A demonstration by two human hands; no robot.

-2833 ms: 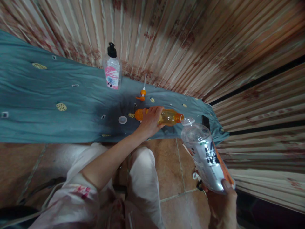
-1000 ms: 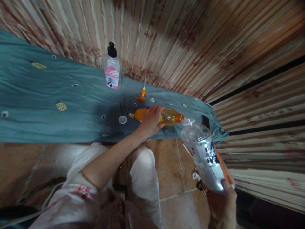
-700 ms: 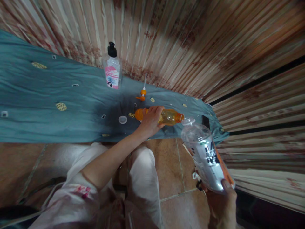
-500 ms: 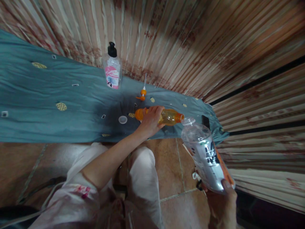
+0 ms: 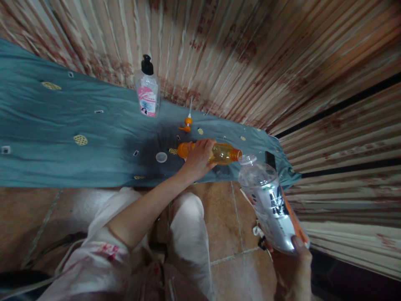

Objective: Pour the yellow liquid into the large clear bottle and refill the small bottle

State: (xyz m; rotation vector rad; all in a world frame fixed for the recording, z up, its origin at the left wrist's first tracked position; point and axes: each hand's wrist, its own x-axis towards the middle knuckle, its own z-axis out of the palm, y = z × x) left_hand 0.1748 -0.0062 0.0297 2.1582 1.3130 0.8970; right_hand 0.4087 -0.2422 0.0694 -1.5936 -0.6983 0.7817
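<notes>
My left hand (image 5: 197, 158) grips an orange bottle (image 5: 223, 154) tipped on its side, its open mouth touching the open neck of a clear plastic bottle (image 5: 266, 196). My right hand (image 5: 294, 267) holds that clear bottle by its base, tilted toward the orange one; it has a white and black label. The orange bottle holds amber liquid. A round white cap (image 5: 161, 157) lies on the teal cloth (image 5: 62, 125) just left of my left hand. An orange pump head with a white tube (image 5: 187, 123) lies on the cloth behind the bottles.
A pump bottle with a black top and pink label (image 5: 147, 90) stands at the back of the cloth against the striped curtain (image 5: 250, 62). A dark flat object (image 5: 270, 160) lies at the cloth's right end. Brown floor tiles (image 5: 225, 221) show by my knees.
</notes>
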